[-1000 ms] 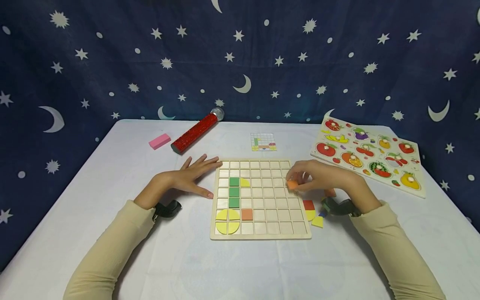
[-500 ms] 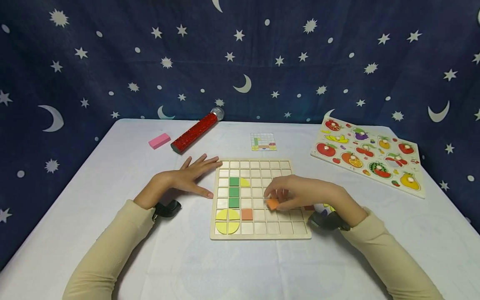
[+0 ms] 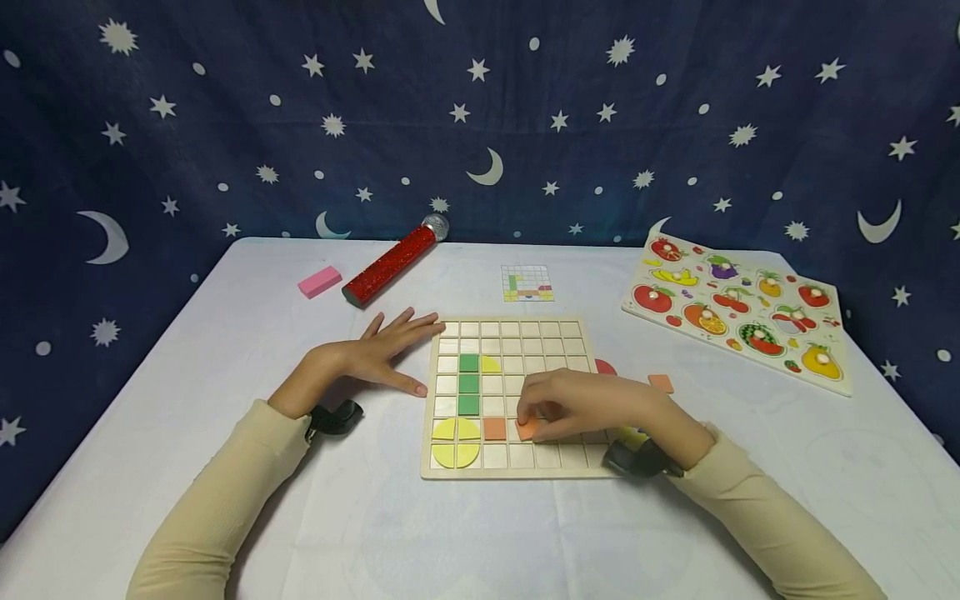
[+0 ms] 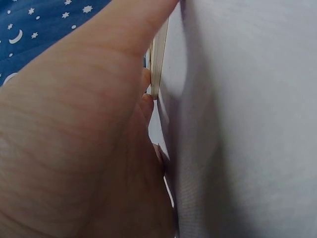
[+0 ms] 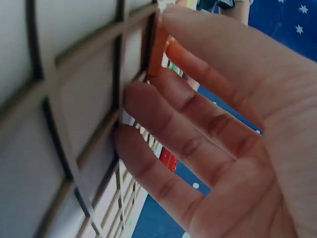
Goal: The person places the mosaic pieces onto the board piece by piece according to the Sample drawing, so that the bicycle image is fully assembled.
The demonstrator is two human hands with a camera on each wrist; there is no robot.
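Observation:
A wooden grid board (image 3: 510, 465) lies on the white table, with green squares (image 3: 468, 384), yellow quarter-circle tiles (image 3: 467, 456) and one orange square (image 3: 494, 429) set in its cells. My right hand (image 3: 577, 404) pinches an orange square tile (image 3: 527, 429) between thumb and fingers, over the cell one place right of the set orange square. In the right wrist view the orange tile (image 5: 157, 52) stands tilted at the thumb tip, close to the grid. My left hand (image 3: 378, 354) rests at the board's left edge, fingers spread, holding nothing; the left wrist view shows mainly its palm (image 4: 69, 129).
Behind the board lies a small pattern card (image 3: 528, 283). A pink block (image 3: 319, 282) and a red glitter microphone (image 3: 393, 262) are at the back left, a fruit puzzle board (image 3: 735, 308) at the back right. A loose orange tile (image 3: 661, 383) and a red piece (image 3: 606, 367) lie right of the board.
My right hand has carried the orange tile leftward and toward me, from the board's right edge to the row of the set orange square. The left hand has stayed still.

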